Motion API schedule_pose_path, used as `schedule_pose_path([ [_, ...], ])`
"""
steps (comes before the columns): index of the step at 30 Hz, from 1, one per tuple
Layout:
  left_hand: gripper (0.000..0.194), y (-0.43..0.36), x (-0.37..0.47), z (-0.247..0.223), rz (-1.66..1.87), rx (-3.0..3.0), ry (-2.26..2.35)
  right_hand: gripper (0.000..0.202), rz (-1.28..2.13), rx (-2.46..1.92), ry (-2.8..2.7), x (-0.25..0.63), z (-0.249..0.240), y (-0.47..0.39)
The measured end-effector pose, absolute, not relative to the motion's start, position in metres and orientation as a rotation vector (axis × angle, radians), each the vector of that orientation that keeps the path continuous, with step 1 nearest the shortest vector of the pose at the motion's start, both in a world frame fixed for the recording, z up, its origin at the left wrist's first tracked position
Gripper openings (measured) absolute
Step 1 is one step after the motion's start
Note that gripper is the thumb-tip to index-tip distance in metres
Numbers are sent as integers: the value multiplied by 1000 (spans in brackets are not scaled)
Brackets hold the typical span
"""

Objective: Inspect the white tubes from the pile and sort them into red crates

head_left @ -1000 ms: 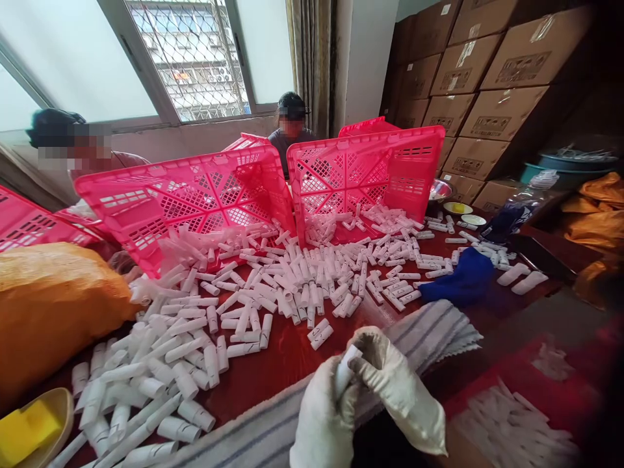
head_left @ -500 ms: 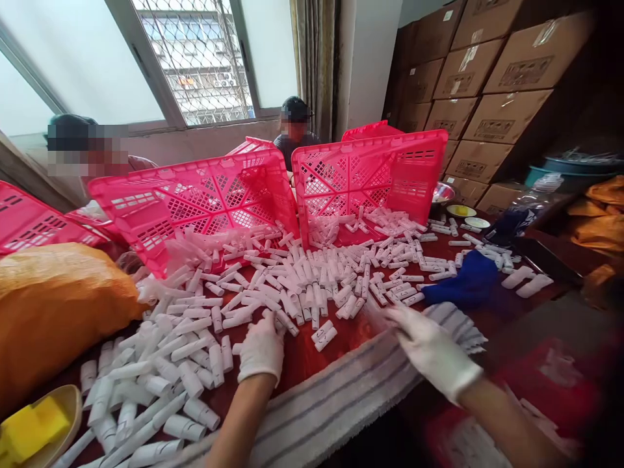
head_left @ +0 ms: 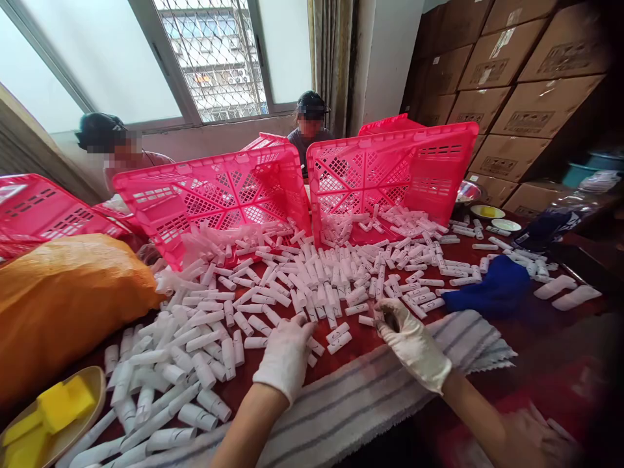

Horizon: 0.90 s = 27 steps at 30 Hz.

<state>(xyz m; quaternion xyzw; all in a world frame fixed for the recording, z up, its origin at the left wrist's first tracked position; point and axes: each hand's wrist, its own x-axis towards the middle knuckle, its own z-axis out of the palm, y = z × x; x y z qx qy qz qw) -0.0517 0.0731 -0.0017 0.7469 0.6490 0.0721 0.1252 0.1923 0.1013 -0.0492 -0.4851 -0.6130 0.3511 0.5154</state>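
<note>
Several short white paper-wrapped tubes [head_left: 312,286] lie scattered over a dark red table [head_left: 246,383]. My left hand [head_left: 285,354], in a white glove, rests palm down at the near edge of the pile, its fingertips touching tubes. My right hand [head_left: 412,344], also gloved, is to the right. Its fingers curl into a loose ring beside a small tube [head_left: 365,320], and I cannot see whether they hold anything. A grey striped towel [head_left: 351,396] lies under both forearms.
Two pink slatted crates [head_left: 219,195] [head_left: 390,169] stand tipped behind the pile. A person [head_left: 312,123] and another person [head_left: 117,143] sit beyond them. An orange sack [head_left: 63,299] and a yellow sponge [head_left: 58,406] are at left, a blue cloth [head_left: 492,292] and stacked cardboard boxes [head_left: 526,117] at right.
One second ago both hands were close in front of me, holding one tube. They then parted and reached forward, and now rest at the near edge of the pile.
</note>
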Motion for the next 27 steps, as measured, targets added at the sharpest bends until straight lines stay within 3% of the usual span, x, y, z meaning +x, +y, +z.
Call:
schedule_pose_path([
  [4, 22, 86, -40, -7, 289, 2179, 1886, 44, 1177, -1049, -1025, 177, -48, 87],
  [8, 25, 70, -34, -9, 527, 2138, 1852, 45, 1428, -978, -1018, 163, -37, 75],
  [16, 24, 16, -6, -17, 1131, 1836, 1500, 20, 1193, -1013, -1487, 163, 10, 63],
  [22, 26, 0, 12, -35, 1219, 1866, 1558, 26, 1430, -1027, -1519, 158, 20, 55],
  [27, 28, -6, 17, -47, 1200, 1668, 1714, 36, 1250, -1156, -1278, 153, 11, 44],
])
